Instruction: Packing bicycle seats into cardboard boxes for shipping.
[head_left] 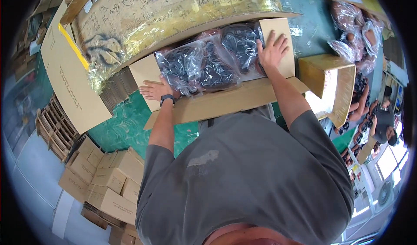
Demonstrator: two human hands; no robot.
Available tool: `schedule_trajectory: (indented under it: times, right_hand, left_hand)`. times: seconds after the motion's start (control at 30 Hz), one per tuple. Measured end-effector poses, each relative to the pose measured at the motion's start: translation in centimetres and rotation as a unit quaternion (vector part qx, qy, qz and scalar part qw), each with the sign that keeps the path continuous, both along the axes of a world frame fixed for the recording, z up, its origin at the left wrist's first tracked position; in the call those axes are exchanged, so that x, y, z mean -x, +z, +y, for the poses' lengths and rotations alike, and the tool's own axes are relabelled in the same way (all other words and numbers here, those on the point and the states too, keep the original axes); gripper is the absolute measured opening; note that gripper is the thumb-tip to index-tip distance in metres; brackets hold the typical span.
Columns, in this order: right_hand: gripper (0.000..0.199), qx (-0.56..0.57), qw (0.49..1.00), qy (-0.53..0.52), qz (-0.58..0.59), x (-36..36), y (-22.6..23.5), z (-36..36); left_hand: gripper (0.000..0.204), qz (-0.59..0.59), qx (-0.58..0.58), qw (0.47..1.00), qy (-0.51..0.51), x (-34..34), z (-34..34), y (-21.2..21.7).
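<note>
A: What is the right hand [273, 50] doing?

B: It is lying flat, fingers spread, palm down on the right flap [281, 45] of the open cardboard box [226, 101]. Its thumb side is touching the clear plastic bags of dark items [213, 62] that are filling the box just to its left.

A: And the left hand [155, 90]?

B: It is resting at the other end of the box, fingers stretched out loosely together along the left flap [145, 73], with the bags bulging just to its right. A black wristwatch [167, 100] is sitting on that wrist. Neither hand is gripping anything; both are pressing on cardboard.

A: What is lying beyond the hands?

B: Past the fingertips, a large carton wrapped in yellowish film [173, 14] is standing against the far side of the box. Off to the right of the right hand, an empty open carton [334, 80] is tilting on its side, and more bagged goods [356, 32] are lying farther out.

A: And near the left elbow?

B: Stacked flat-packed boxes [106, 180] are sitting low on the floor, well apart from it.
</note>
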State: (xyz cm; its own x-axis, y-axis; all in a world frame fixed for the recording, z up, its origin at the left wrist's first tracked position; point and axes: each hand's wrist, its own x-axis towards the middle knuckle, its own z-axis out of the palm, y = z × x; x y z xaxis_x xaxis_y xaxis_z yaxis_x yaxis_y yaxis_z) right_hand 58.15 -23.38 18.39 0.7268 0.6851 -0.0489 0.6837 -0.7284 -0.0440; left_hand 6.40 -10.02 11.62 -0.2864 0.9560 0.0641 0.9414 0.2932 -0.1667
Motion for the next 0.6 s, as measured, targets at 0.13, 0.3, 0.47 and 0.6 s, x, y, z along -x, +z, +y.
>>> schedule_trajectory:
  times: [0.13,0.3,0.47,0.6]
  right_hand:
    - [0.097,0.019,0.999,-0.013,-0.036,-0.2,-0.9,2.4]
    - [0.104,0.013,0.998,0.036,0.048,-1.2,-0.1,0.0]
    - [0.117,0.214,0.821,0.239,0.472,-6.6,12.4,-10.7]
    - [0.116,0.310,0.813,0.326,0.371,-6.4,17.4,-6.7]
  left_hand:
    - [0.115,0.066,0.027,0.997,0.034,-1.3,0.4,-0.6]
    - [0.123,-0.072,0.177,0.981,-0.021,4.5,-0.3,3.0]
    - [0.136,-0.357,0.567,0.716,-0.194,9.2,-1.8,18.1]
    - [0.144,-0.293,0.458,0.775,-0.322,5.9,1.8,21.4]
